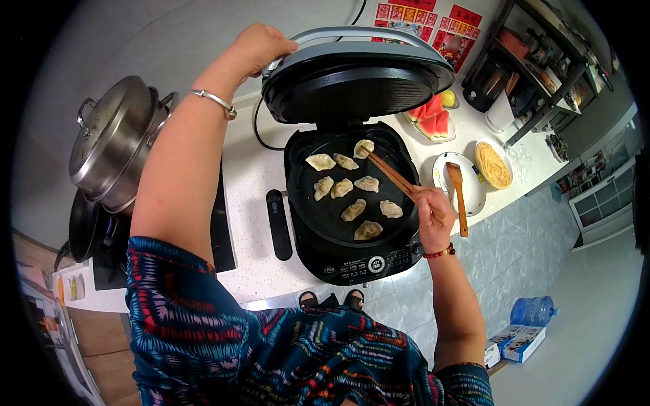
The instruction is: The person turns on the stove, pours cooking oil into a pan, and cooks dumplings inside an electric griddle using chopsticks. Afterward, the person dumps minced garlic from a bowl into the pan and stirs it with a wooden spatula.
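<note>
My left hand (261, 49) is closed on the handle at the left side of the raised lid (352, 84) of a black electric griddle (318, 216). In my right hand (434, 211) is a pair of wooden chopsticks (393, 174), pointing up and left over the pan. Their tips touch a dumpling (363, 148) near the back of the pan. Several other dumplings (342, 188) lie spread over the dark round cooking surface. The griddle's control panel (376, 264) faces me at the front.
A steel steamer pot (112, 145) stands on the stove at left, beside a dark pan (82, 227). At right are a white plate (476, 196) with a wooden spatula (457, 186), a bowl of yellowish food (493, 166), watermelon slices (430, 118) and a black rack (542, 88).
</note>
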`<state>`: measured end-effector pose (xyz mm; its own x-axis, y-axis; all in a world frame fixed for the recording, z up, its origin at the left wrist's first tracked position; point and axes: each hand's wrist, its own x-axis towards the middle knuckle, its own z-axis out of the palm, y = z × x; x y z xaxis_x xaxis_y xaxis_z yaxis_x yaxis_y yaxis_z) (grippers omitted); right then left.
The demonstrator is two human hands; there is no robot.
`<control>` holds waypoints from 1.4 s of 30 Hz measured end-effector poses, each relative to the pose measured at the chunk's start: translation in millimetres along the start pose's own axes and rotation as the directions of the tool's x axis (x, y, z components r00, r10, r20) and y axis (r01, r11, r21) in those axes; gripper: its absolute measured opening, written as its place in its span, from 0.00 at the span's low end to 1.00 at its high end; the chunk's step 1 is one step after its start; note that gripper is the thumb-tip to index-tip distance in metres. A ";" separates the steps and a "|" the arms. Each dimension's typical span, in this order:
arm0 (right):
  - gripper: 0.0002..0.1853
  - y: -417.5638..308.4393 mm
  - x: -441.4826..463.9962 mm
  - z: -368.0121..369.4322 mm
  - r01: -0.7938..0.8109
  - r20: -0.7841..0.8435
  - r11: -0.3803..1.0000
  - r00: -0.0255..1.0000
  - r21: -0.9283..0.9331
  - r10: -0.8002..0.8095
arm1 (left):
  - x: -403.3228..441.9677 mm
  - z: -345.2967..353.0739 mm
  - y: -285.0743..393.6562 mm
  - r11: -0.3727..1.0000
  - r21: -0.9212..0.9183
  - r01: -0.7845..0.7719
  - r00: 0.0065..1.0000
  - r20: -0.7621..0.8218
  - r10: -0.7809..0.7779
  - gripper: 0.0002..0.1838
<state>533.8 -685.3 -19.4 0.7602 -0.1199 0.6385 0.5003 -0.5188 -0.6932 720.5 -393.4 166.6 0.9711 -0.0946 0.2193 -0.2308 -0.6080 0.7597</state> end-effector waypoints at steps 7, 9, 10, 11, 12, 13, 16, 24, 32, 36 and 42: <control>0.02 -17.6 -7.4 -8.7 0.009 0.070 0.995 0.998 -0.101 -0.002 | 5.4 1.9 -4.8 1.000 -0.008 0.000 1.000 0.005 0.000 0.11; 0.03 -11.5 -10.3 -13.1 -0.016 0.034 0.999 0.999 -0.047 0.017 | 4.8 2.1 -4.4 1.000 0.006 -0.003 1.000 -0.008 0.003 0.11; 0.04 -9.1 -11.4 -15.0 -0.038 -0.003 0.999 0.999 0.008 0.038 | 5.2 2.0 -4.9 1.000 -0.003 0.000 1.000 -0.006 0.000 0.11; 0.04 -8.9 -12.5 -15.9 -0.038 -0.002 0.999 0.999 0.008 0.038 | 5.4 1.7 -5.4 1.000 -0.012 0.003 1.000 -0.004 -0.003 0.11; 0.05 -9.1 -13.6 -16.6 -0.150 -0.082 0.974 0.983 0.170 0.165 | 5.1 0.6 -4.5 1.000 -0.013 0.003 1.000 -0.005 -0.003 0.11; 0.07 -8.7 -14.4 -17.4 -0.240 -0.139 0.911 0.944 0.336 0.300 | 4.8 -1.1 -3.1 0.999 0.032 0.019 0.999 0.034 -0.020 0.12; 0.11 -7.7 -12.1 -20.3 -0.280 -0.220 0.879 0.898 0.387 0.382 | 2.4 -3.2 0.4 0.997 0.076 0.033 0.996 0.080 -0.039 0.13; 0.14 -1.4 -10.3 -11.4 -0.384 -0.169 0.729 0.812 0.567 0.559 | 4.0 -2.2 -2.0 0.994 0.103 0.034 0.996 0.083 -0.043 0.13; 0.14 8.4 -8.9 11.2 -0.323 -0.204 0.821 0.866 0.471 0.457 | 5.2 -4.7 -1.7 0.994 0.099 0.045 0.993 0.105 -0.056 0.12; 0.15 19.8 0.3 -2.0 -0.396 -0.224 0.674 0.736 0.624 0.639 | 5.7 -2.5 -3.6 0.996 0.079 0.050 0.993 0.101 -0.058 0.12; 0.12 33.5 4.2 -17.6 -0.376 -0.164 0.447 0.588 0.812 0.792 | 8.1 2.9 -10.2 0.999 -0.051 -0.009 1.000 0.011 0.009 0.12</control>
<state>546.5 -718.1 -34.1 0.7757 -0.6199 -0.1185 0.2743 0.5002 -0.8213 730.9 -390.2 158.8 0.9695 -0.1088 0.2195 -0.2420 -0.5663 0.7879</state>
